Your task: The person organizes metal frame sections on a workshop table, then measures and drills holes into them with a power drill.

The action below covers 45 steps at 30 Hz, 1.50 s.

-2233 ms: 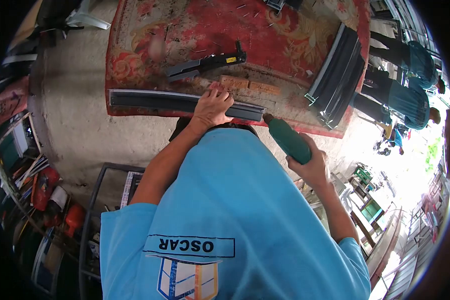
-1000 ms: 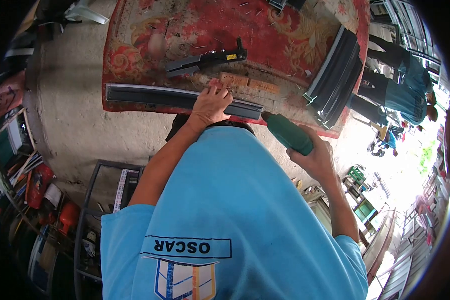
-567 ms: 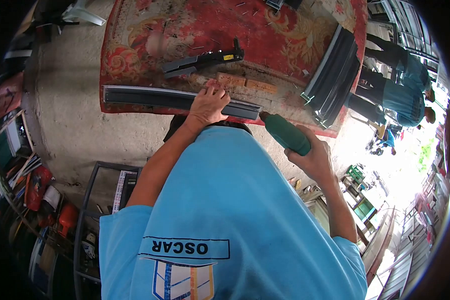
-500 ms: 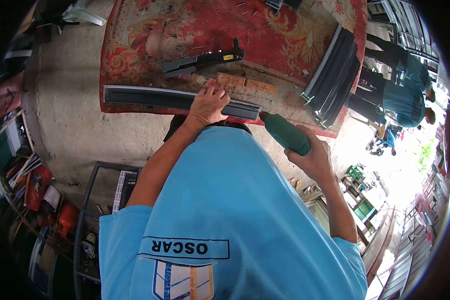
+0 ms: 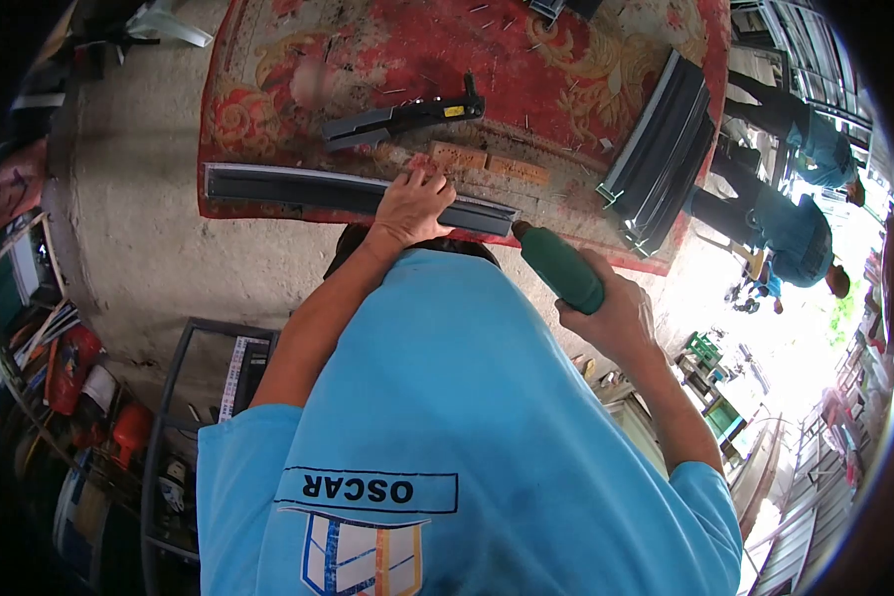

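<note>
A long dark metal profile (image 5: 298, 189) lies along the near edge of the table. My left hand (image 5: 414, 207) is closed over it, right of its middle. In my right hand (image 5: 616, 313) is a green power tool (image 5: 563, 270), whose tip is at the right end of the profile. Whether the tip touches it I cannot tell. Just beyond my left hand are two orange-brown blocks (image 5: 517, 169) and a black riveter-like tool (image 5: 404, 121) with a yellow label.
A red patterned cloth (image 5: 368, 50) covers the table (image 5: 666, 253). Several dark profiles (image 5: 661, 149) are stacked at its right side. Two people (image 5: 800, 233) in blue shirts stand beyond that side. A dark metal frame (image 5: 169, 417) stands on the floor at lower left.
My right hand and the green tool have shifted slightly left and down. The nearer person on the right has moved. My left hand stays on the profile.
</note>
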Motion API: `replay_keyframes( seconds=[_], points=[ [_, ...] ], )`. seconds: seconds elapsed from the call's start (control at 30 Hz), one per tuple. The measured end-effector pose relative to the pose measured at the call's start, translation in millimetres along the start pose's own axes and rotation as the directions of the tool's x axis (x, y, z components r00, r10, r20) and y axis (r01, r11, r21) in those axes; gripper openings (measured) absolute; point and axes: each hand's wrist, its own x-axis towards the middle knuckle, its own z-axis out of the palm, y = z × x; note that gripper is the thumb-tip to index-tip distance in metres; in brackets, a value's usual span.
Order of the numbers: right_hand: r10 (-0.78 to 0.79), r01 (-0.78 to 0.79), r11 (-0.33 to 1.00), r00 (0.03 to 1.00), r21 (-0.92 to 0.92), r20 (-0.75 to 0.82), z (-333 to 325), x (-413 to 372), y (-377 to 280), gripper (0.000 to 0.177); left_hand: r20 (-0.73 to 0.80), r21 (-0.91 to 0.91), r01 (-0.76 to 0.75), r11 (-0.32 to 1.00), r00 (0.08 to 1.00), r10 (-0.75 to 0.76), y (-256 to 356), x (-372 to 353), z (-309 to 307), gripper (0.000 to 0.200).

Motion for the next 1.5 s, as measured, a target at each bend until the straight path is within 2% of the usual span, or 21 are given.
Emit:
replay_keyframes(
  seconds=[0.17, 0.23, 0.37, 0.47, 0.57, 0.63, 0.73, 0.77, 0.8, 0.83, 0.9, 0.93, 1.0, 1.07, 1.13, 1.37, 1.5],
  points=[
    [-0.019, 0.019, 1.000, 1.000, -0.002, 0.007, 0, 2, 10, 0.072, -0.043, 0.006, -0.017, 1.000, 0.999, 0.018, -1, 1, 0, 0.057],
    [-0.111, 0.109, 0.991, 0.994, -0.076, -0.020, 2, 3, 15, 0.079, -0.026, -0.007, 0.004, 1.000, 1.000, -0.004, 0, 0, 2, 0.057],
    [-0.136, 0.138, 0.983, 0.990, -0.120, 0.024, -10, 9, -1, 0.080, -0.039, -0.006, -0.003, 1.000, 0.999, 0.003, -1, -1, 3, 0.057],
    [-0.117, 0.131, 0.969, 0.990, -0.209, 0.076, -15, 11, -12, 0.080, -0.022, -0.021, 0.012, 1.000, 1.000, -0.013, 0, -1, 3, 0.057],
    [-0.165, 0.180, 0.944, 0.983, -0.276, 0.075, -10, 13, -13, 0.084, -0.034, -0.008, -0.003, 1.000, 0.999, 0.003, -2, 0, 0, 0.057],
    [-0.198, 0.225, 0.903, 0.974, -0.365, 0.112, -5, 12, -15, 0.087, 0.010, -0.028, 0.015, 1.000, 1.000, -0.015, -1, -1, 2, 0.058],
    [-0.152, 0.200, 0.876, 0.978, -0.439, 0.142, -5, 11, -33, 0.088, 0.050, -0.011, 0.009, 1.000, 0.999, -0.008, -1, -1, 2, 0.058],
    [-0.138, 0.176, 0.918, 0.982, -0.357, 0.130, -8, 13, -33, 0.081, 0.054, -0.018, 0.009, 1.000, 0.999, -0.008, 1, -3, 1, 0.058],
    [-0.143, 0.181, 0.914, 0.981, -0.363, 0.131, -12, 17, -30, 0.081, 0.068, -0.025, 0.029, 0.999, 0.997, -0.027, 1, -1, 1, 0.058],
    [-0.104, 0.115, 0.975, 0.992, -0.191, 0.066, -16, 20, -23, 0.076, 0.085, -0.032, 0.044, 0.999, 0.996, -0.042, 1, 0, 1, 0.057],
    [-0.019, 0.020, 0.988, 1.000, 0.154, -0.004, -21, 14, -6, 0.065, 0.047, -0.030, 0.022, 0.999, 0.999, -0.021, 1, -2, -1, 0.057],
    [-0.025, 0.026, 0.987, 1.000, 0.157, -0.012, -20, 8, -4, 0.065, 0.003, -0.021, 0.002, 1.000, 1.000, -0.002, -1, 0, -2, 0.057],
    [0.024, -0.009, 0.980, 0.997, 0.198, -0.074, -16, -13, 1, 0.065, 0.003, -0.022, 0.006, 1.000, 1.000, -0.006, 0, 0, -2, 0.057],
    [0.048, -0.030, 0.971, 0.997, 0.239, -0.067, -8, -23, 6, 0.067, 0.002, -0.025, -0.009, 1.000, 1.000, 0.009, 1, 3, -2, 0.057],
    [0.072, -0.041, 0.930, 0.995, 0.364, -0.072, 9, -27, 12, 0.069, 0.084, -0.019, 0.043, 0.999, 0.996, -0.042, 2, 6, -5, 0.056],
    [0.033, -0.008, 0.965, 0.995, 0.261, -0.092, 18, -31, 10, 0.073, 0.035, 0.015, 0.004, 1.000, 0.999, -0.004, 4, 6, -7, 0.058],
    [0.023, 0.004, 0.963, 0.995, 0.271, -0.098, 23, -30, 16, 0.073, 0.031, 0.012, 0.011, 1.000, 0.999, -0.012, 5, 6, -9, 0.055]
  ],
)
